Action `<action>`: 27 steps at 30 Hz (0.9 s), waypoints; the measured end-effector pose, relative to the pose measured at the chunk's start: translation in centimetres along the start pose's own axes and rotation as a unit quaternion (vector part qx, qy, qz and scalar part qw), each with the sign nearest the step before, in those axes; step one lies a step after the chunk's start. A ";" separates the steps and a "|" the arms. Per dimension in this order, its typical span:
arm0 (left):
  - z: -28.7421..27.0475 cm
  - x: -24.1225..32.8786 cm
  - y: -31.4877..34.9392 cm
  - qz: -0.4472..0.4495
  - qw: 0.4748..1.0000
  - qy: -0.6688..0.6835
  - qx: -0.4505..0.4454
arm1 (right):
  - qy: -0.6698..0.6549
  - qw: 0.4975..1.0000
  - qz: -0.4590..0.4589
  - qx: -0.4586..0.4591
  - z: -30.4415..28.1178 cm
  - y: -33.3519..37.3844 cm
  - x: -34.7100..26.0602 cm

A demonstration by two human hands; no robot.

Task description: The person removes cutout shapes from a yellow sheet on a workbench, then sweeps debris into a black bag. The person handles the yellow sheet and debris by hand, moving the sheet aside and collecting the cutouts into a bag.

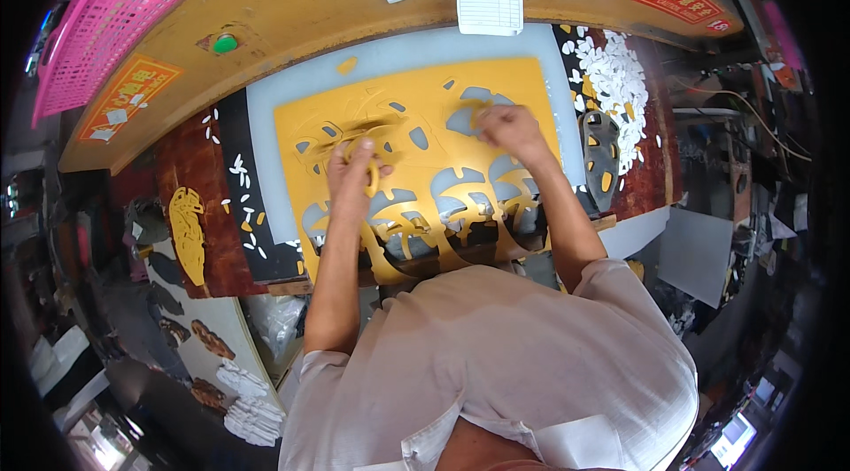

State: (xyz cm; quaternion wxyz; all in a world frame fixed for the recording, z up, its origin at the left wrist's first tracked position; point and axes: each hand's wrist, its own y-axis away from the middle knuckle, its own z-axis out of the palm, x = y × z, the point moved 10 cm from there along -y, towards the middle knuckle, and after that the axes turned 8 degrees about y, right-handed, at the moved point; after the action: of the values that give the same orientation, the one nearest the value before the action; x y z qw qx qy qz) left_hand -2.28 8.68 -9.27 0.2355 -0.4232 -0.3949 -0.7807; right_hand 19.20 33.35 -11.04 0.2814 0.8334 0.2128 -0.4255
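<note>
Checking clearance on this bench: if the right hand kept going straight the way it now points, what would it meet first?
The right hand points up and left, away from the person, across the yellow sheet. It would likely cross more of that sheet with its leaf-shaped cut-outs first, then the white cutting board. Its height above the sheet is unclear.

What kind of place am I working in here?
Probably a die-cutting workshop, perhaps for shoe parts: a yellow sheet with shapes punched out on a white cutting board, and white offcuts heaped beside it.
</note>
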 end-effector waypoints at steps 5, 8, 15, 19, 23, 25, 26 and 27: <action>4.7 -0.1 -2.6 0.044 0.996 0.014 -0.077 | -0.105 0.976 0.158 -0.110 6.5 -0.4 -1.1; 7.6 -0.5 -5.4 0.052 0.992 0.022 -0.111 | -0.125 0.970 0.189 -0.089 7.8 -1.1 -1.7; 10.6 0.7 -12.8 0.146 0.946 -0.250 -0.143 | -0.255 0.944 0.207 -0.002 8.4 -2.2 -0.9; 13.2 -0.6 -14.8 0.101 0.926 -0.294 -0.213 | -0.114 0.974 0.176 -0.086 7.2 -6.4 -1.8; 13.8 -1.7 -15.7 0.103 0.937 -0.275 -0.188 | -0.001 0.975 0.192 -0.111 6.5 -8.9 -2.1; 13.3 -0.9 -15.6 0.188 0.927 -0.278 -0.166 | 0.199 0.974 -0.103 0.019 4.9 -8.2 -7.8; 13.5 0.5 -14.5 0.304 0.885 -0.312 -0.162 | 0.285 0.926 -0.238 0.064 5.7 -5.8 -10.3; 13.8 1.0 -13.7 0.380 0.835 -0.366 -0.153 | 0.325 0.901 -0.277 0.079 6.1 -3.1 -10.5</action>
State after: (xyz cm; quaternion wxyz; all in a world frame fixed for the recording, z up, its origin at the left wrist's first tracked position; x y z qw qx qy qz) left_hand -5.90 27.78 -9.55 0.2846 -0.8256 -0.1360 -0.4678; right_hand 8.03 30.46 -6.18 0.0008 0.8520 0.4807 -0.2075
